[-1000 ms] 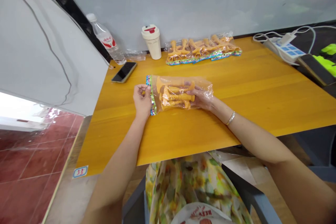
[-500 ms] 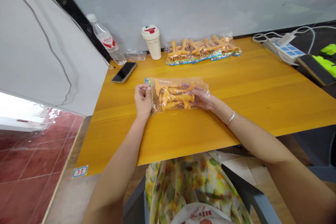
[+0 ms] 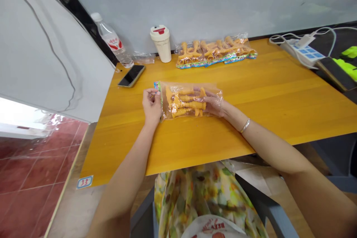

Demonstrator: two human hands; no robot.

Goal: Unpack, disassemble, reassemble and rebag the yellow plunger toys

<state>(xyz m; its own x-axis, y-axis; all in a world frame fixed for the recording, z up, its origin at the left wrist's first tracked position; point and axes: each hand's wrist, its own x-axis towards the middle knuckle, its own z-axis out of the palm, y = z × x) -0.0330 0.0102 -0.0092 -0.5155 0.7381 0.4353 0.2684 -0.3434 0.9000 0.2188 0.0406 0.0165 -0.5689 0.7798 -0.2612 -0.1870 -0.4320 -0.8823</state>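
A clear plastic bag point(image 3: 184, 100) full of orange moulded plastic pieces lies on the wooden table, with a colourful printed strip along its left end. My left hand point(image 3: 152, 104) pinches that strip between thumb and fingers. My right hand point(image 3: 212, 101) grips the bag's right end, its fingers spread over the orange pieces and wrapped in the clear film. The bag stays flat on the table between my hands.
Along the back of the orange wooden table point(image 3: 195, 145) lie more bagged orange pieces point(image 3: 214, 54), a cream cup point(image 3: 161, 44), a water bottle point(image 3: 110, 39) and a black phone point(image 3: 131, 76). A power strip with cables point(image 3: 306, 52) sits back right.
My right hand has drawn leftward, gathering the bag's right end so the bag looks shorter. My left hand has barely moved.
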